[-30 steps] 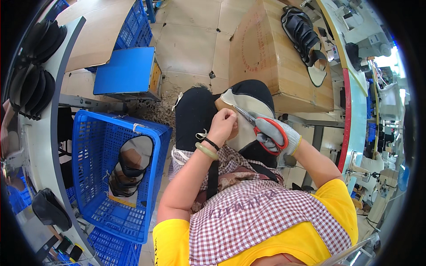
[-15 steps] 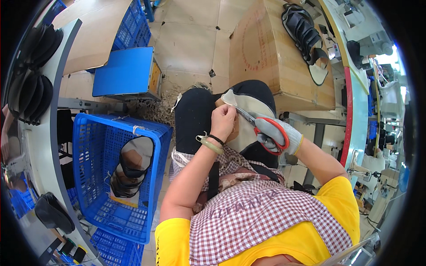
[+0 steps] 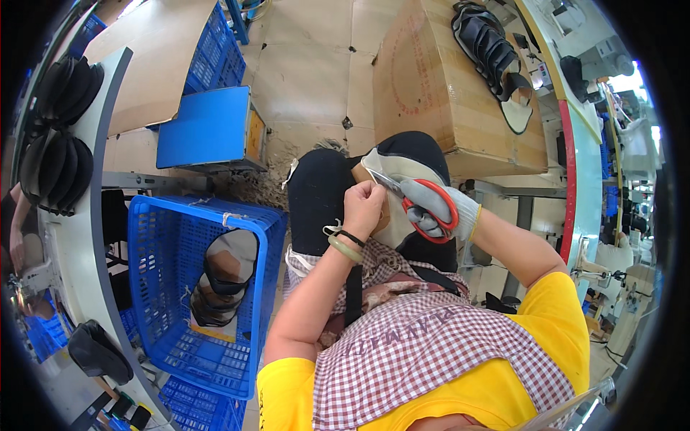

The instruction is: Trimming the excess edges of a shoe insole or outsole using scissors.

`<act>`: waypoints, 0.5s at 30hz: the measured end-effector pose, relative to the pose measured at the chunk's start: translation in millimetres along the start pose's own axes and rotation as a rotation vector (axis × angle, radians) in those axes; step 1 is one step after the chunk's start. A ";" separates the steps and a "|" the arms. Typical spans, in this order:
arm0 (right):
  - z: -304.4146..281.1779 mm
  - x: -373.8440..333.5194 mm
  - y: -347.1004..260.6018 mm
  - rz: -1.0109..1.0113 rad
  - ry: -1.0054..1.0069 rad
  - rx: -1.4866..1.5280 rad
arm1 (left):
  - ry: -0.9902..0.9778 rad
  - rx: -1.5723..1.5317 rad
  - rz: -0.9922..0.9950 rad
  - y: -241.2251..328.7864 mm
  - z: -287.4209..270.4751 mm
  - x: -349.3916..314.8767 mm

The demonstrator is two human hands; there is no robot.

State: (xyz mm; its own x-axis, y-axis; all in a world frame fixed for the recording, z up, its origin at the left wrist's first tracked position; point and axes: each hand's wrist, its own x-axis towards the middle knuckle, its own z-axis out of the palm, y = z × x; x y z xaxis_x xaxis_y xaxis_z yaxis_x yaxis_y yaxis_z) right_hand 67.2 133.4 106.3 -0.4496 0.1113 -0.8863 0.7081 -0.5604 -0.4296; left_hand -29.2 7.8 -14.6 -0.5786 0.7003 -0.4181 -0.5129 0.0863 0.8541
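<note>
A cream-coloured piece point(image 3: 413, 167), which looks like the lining side of a shoe upper, lies across my dark-trousered thighs. My left hand point(image 3: 364, 208) is closed in a pinch at its near left edge; the fingertips partly hide what they grip. In a pale knitted glove, my right hand point(image 3: 460, 208) is closed round the red-handled scissors point(image 3: 440, 198). Their blades point up and left to the piece's edge, just beyond my left fingertips. Whether the blade tips are apart is too small to tell. A tan patch of the piece shows between my hands.
Left of my legs, a blue plastic crate point(image 3: 162, 287) holds several black-and-cream shoe pieces point(image 3: 228, 262). A cardboard box point(image 3: 413, 93) ahead right carries a row of black uppers point(image 3: 489, 50). A blue-topped stool point(image 3: 205, 126) stands ahead left. Black pieces point(image 3: 57, 172) lie on the left bench.
The scissors have tilted and shifted slightly, their handles now higher beside my left hand. The cream tip above my left fingers stands up less. The whole view has shifted a little.
</note>
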 end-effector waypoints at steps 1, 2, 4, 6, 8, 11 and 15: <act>6.4 -1.4 -3.8 -0.011 0.020 -0.016 | 0.005 -0.024 -0.023 2.2 0.0 -1.0; 12.1 -4.2 -8.4 -0.016 0.020 -0.009 | 0.010 -0.047 -0.046 4.7 -0.3 -1.4; 21.8 -10.7 -14.2 0.043 0.031 0.027 | 0.002 -0.042 -0.041 6.0 -1.6 -3.9; 22.1 -1.9 -9.7 0.036 0.038 0.024 | -0.007 -0.038 -0.035 6.3 -2.2 -5.8; 23.3 7.6 -6.7 0.028 0.045 0.019 | -0.018 -0.095 -0.045 5.5 -2.8 -8.0; 31.5 16.5 -6.4 0.039 0.048 0.003 | -0.025 -0.026 0.030 4.3 -4.8 -14.5; 35.2 17.2 5.8 0.016 0.129 0.010 | -0.038 -0.124 -0.039 18.9 -6.0 -25.0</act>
State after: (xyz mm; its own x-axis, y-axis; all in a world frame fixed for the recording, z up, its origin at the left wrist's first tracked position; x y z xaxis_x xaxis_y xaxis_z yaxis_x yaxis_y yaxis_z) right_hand 44.4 103.2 94.6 -0.3639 0.2061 -0.9084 0.7091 -0.5710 -0.4136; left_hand -28.2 -12.4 10.2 -0.5331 0.7248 -0.4364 -0.6103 0.0277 0.7917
